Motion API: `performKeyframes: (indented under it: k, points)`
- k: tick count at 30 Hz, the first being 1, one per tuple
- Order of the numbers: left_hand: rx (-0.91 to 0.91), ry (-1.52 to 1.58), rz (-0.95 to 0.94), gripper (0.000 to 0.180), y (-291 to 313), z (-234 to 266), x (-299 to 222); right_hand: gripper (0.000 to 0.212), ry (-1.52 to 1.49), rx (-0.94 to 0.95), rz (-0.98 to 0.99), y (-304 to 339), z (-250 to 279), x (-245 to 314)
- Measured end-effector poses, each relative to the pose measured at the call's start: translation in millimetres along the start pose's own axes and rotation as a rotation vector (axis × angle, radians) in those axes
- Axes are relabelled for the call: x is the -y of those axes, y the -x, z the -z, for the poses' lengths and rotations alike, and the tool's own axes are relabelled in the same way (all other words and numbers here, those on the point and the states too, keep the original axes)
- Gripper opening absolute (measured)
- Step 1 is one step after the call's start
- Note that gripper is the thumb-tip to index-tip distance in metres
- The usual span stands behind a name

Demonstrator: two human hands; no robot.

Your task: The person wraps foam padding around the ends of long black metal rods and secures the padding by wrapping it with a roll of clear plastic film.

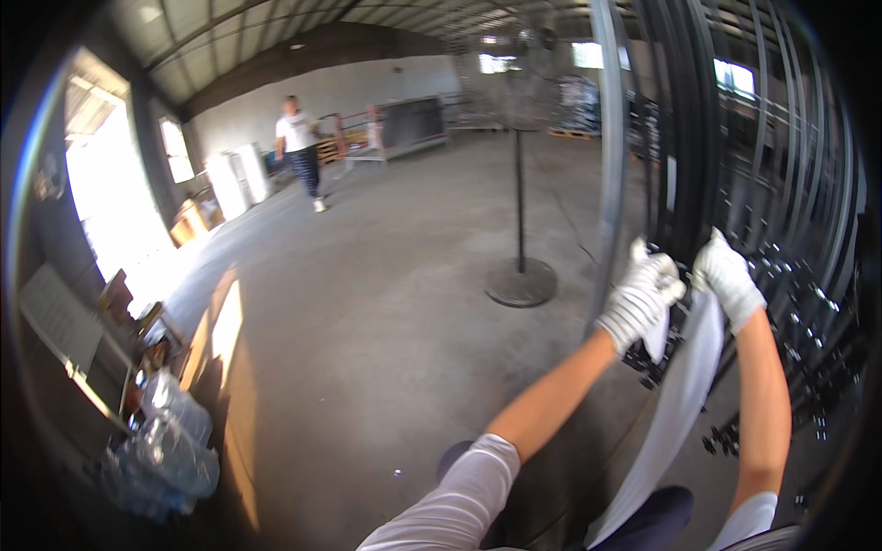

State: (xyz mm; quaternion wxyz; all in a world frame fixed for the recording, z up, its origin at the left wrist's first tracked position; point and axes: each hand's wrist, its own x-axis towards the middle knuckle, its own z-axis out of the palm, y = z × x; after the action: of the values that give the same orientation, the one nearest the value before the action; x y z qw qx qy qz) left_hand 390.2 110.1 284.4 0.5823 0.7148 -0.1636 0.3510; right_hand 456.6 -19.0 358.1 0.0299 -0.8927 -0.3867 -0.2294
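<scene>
My left hand (641,298), in a white glove, is closed beside an upright bundle of long dark bars (687,138). A short white end hangs below its fingers, apparently of the same material as the long white strip (684,386). My right hand (728,277), also gloved, is closed on the top of that strip at the right side of the bundle. From there the strip runs down toward my legs. Whether it is cloth or film I cannot tell. Whether it passes behind the bars is hidden.
More long bars (808,138) stand at the right, with many small black pieces (808,312) around them. A pedestal fan's round base (521,282) stands ahead. A person (299,142) is upright at the far left. Large clear bottles (170,450) are bagged at the near left.
</scene>
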Motion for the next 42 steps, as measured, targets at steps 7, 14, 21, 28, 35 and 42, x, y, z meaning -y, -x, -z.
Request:
performKeyframes:
  k: [7, 14, 21, 28, 35, 42]
  points:
    - [-0.369, -0.152, 0.31, 0.014, 14, -25, -26, 0.083, -0.531, 0.081, 0.077, -30, -88, -83]
    - [-0.669, 0.077, 0.188, 0.021, 11, -51, -7, 0.072, -0.989, 0.013, -0.024, -8, -53, -56]
    - [-0.565, 0.051, 0.258, 0.018, 11, -42, 0, 0.07, -1.255, -0.05, -0.065, 12, -38, -20]
    - [-0.43, -0.095, 0.21, 0.012, 16, -30, 13, 0.045, -1.445, 0.004, -0.092, 20, -35, -2]
    - [-0.166, 0.283, 0.011, 0.049, 23, -12, 29, 0.016, -1.913, -0.152, -0.214, 29, -43, 2]
    - [-0.209, 0.711, 0.107, 0.044, 41, 3, 10, 0.024, -1.754, -0.12, -0.017, 16, -49, 2]
